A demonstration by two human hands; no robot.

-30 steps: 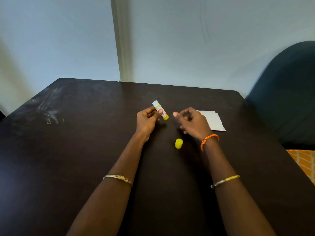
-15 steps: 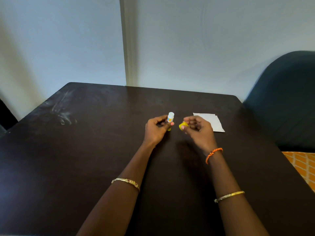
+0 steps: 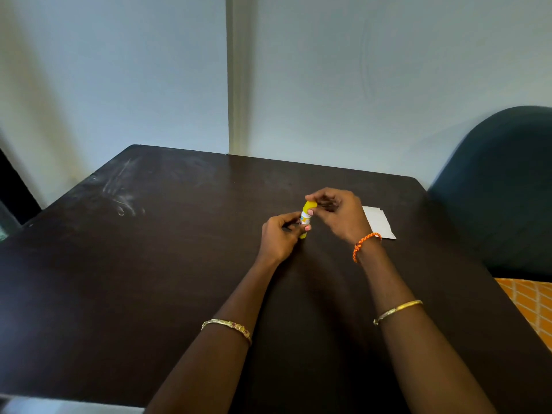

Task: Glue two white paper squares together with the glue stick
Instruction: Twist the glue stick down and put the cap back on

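The left hand (image 3: 279, 234) is gripping the lower body of the small white-labelled glue stick with the yellow base (image 3: 305, 223), keeping it upright over the middle of the dark wooden table (image 3: 149, 279), while the right hand (image 3: 337, 213) is pinching the rounded yellow plastic cap (image 3: 308, 206) at the top of the stick. The cap is sitting on the tube's upper end, though whether it is fully seated cannot be told. The white paper squares (image 3: 379, 224) are lying flat in a slightly offset stack just behind the right hand, nearer the table's right edge, partly hidden by the hand.
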